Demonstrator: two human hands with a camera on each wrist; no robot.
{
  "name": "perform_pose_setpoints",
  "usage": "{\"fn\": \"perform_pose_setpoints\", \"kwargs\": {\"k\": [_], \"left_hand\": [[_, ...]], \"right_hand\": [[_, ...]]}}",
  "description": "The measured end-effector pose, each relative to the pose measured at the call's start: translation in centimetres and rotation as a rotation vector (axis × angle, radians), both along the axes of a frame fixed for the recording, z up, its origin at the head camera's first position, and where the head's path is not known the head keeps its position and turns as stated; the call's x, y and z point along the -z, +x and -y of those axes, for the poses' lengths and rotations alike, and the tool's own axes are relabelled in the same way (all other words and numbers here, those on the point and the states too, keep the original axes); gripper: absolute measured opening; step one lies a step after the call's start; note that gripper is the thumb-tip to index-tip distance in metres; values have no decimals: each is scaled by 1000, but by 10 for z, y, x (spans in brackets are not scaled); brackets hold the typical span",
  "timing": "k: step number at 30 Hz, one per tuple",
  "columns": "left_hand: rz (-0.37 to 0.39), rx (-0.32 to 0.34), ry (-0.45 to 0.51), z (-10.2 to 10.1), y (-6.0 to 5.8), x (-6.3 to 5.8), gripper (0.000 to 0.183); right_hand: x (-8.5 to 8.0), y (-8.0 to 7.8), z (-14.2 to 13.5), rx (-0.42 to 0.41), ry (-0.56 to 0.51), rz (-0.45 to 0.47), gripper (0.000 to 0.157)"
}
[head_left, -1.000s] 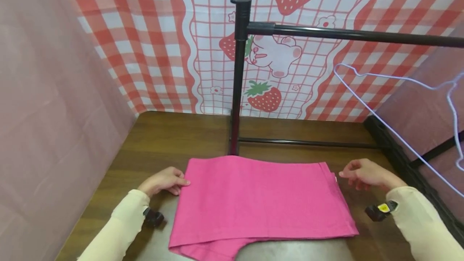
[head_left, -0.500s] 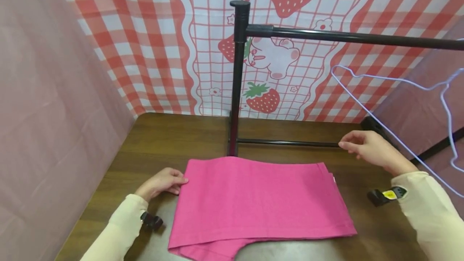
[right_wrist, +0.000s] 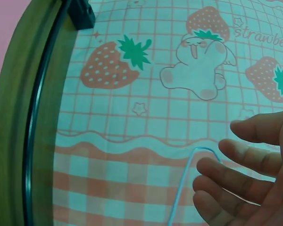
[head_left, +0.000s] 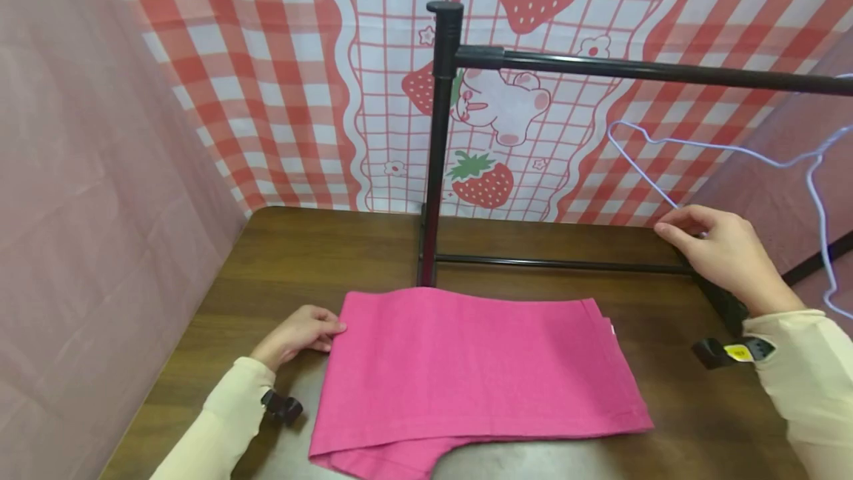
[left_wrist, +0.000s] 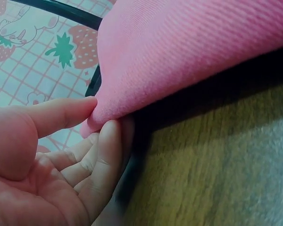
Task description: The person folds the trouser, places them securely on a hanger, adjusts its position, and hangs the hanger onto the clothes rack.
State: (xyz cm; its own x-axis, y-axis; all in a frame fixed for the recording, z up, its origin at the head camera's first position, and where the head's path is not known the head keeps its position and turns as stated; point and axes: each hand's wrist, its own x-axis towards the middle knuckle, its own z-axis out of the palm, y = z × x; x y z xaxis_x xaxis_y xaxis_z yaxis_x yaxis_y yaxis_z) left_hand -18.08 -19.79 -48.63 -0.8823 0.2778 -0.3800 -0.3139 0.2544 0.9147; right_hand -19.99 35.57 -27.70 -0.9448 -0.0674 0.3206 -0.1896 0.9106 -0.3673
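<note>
Pink trousers (head_left: 480, 369) lie folded on the wooden table, with a curved lower edge toward me. My left hand (head_left: 300, 333) pinches their far left edge between thumb and fingers; the left wrist view shows the pink cloth (left_wrist: 146, 80) lifted slightly at the fingertips (left_wrist: 87, 107). My right hand (head_left: 729, 254) is up at the lower bar of a lilac hanger (head_left: 716, 144) and overlaps it in the head view. In the right wrist view its fingers (right_wrist: 236, 176) are loosely bent and spread, with the hanger (right_wrist: 183, 181) behind them.
A black clothes rack has its post (head_left: 437, 147) behind the trousers, a top rail (head_left: 633, 69) running right, and a low crossbar (head_left: 533, 262). A strawberry-print checked cloth (head_left: 286, 80) hangs behind the table (head_left: 333, 243). A pink curtain (head_left: 100, 169) stands at left.
My right hand has risen from beside the trousers' right end, up and rightward to the hanger's lower bar. The left hand keeps its pinch on the trousers' edge.
</note>
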Motion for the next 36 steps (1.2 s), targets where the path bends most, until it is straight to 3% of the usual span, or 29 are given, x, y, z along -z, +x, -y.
{"fn": "perform_pose_setpoints", "kwargs": {"k": [6,14,20,28,35,36], "left_hand": [[7,-23,-5,-2,0,0,15],[0,-37,-14,-4,2,-3,14],[-7,-31,-13,-4,2,0,16],[-16,-31,-13,-4,2,2,16],[-15,-23,-7,-4,3,1,15],[-12,-25,-5,-4,3,1,15]], "right_hand": [[-10,3,-1,64,-12,-28,36],[-22,5,-3,96,13,-95,32],[-31,7,-4,125,21,-94,34],[-43,8,-8,168,23,-166,32],[-52,9,-10,204,-42,-240,34],[-53,9,-10,209,-64,-254,28]]}}
